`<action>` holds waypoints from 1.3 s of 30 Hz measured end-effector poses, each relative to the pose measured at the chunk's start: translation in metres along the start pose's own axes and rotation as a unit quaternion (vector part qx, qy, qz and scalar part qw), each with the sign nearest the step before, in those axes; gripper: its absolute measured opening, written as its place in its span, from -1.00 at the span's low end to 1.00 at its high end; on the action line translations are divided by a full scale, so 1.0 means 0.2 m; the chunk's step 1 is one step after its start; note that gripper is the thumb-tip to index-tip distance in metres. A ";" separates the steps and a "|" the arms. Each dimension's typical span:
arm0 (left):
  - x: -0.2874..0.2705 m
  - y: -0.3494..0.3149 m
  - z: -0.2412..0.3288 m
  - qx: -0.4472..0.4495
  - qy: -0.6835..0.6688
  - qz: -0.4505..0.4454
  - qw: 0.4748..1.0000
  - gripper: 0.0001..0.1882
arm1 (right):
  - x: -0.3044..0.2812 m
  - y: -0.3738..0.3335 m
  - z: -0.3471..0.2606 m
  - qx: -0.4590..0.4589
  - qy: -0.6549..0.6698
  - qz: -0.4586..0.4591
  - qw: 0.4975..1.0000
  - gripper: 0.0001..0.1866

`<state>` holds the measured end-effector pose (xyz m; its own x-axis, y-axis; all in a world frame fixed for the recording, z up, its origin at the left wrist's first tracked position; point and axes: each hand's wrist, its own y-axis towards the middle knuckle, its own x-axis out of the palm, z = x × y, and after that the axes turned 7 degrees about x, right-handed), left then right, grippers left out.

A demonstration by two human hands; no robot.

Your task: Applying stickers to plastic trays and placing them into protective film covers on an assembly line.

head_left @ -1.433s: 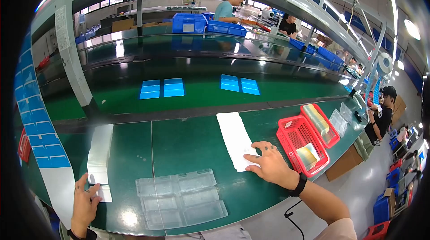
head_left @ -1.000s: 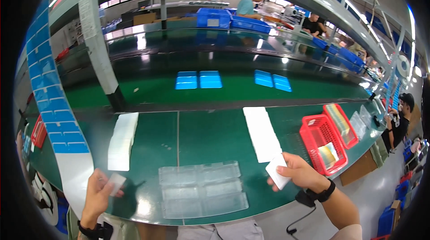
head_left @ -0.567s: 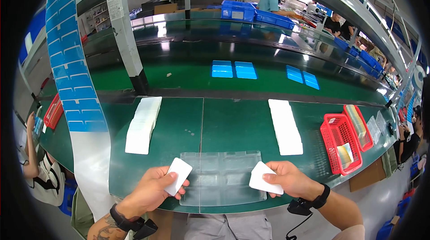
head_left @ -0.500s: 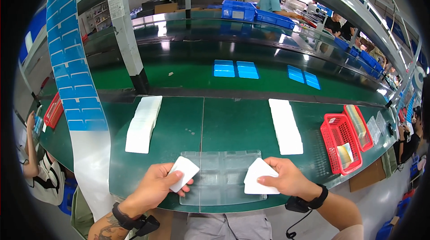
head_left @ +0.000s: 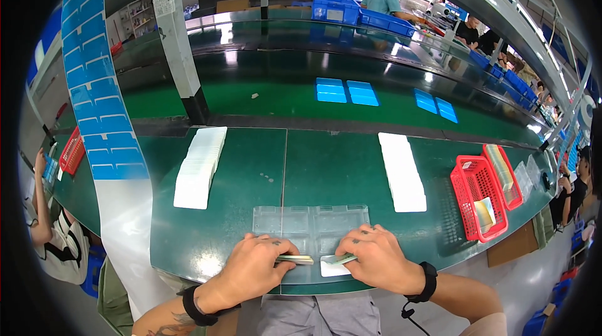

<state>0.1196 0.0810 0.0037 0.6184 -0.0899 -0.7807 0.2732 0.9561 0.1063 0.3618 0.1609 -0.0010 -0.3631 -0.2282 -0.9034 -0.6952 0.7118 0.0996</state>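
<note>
My left hand (head_left: 251, 268) grips a small stack of cards (head_left: 302, 260), seen edge-on, over the near left part of a clear plastic tray (head_left: 282, 220). Opposite it, my right hand (head_left: 380, 259) is closed on more cards, mostly hidden by the fingers. A white card (head_left: 332, 267) shows flat beside its fingertips, over the tray's near part; whether it touches the tray I cannot tell. Beyond the tray, a fanned row of white cards (head_left: 199, 170) lies on the left. Another such row of white cards (head_left: 402, 173) lies on the right.
At the right stand red baskets (head_left: 460, 188) with cards inside. A long blue-and-white strip (head_left: 106, 104) hangs down at the left by a grey post (head_left: 172, 41). Blue sheets (head_left: 331, 90) lie on the green conveyor (head_left: 269, 101) beyond the table. Other people work nearby.
Both hands have turned palm-down and moved inward over the tray. The cards, earlier showing their white faces, are now tilted edge-on, with one white card flat by the right fingertips.
</note>
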 end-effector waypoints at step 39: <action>-0.13 0.14 -0.10 0.023 -0.007 0.080 0.997 -0.75 | -0.14 0.23 0.07 -0.039 0.027 0.023 0.999 -0.82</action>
<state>0.0957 0.1150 0.0150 0.6667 0.0588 -0.7430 0.2029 0.9449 0.2568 0.3491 0.2091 0.0220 -0.4270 -0.2330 -0.8737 -0.7229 0.6684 0.1751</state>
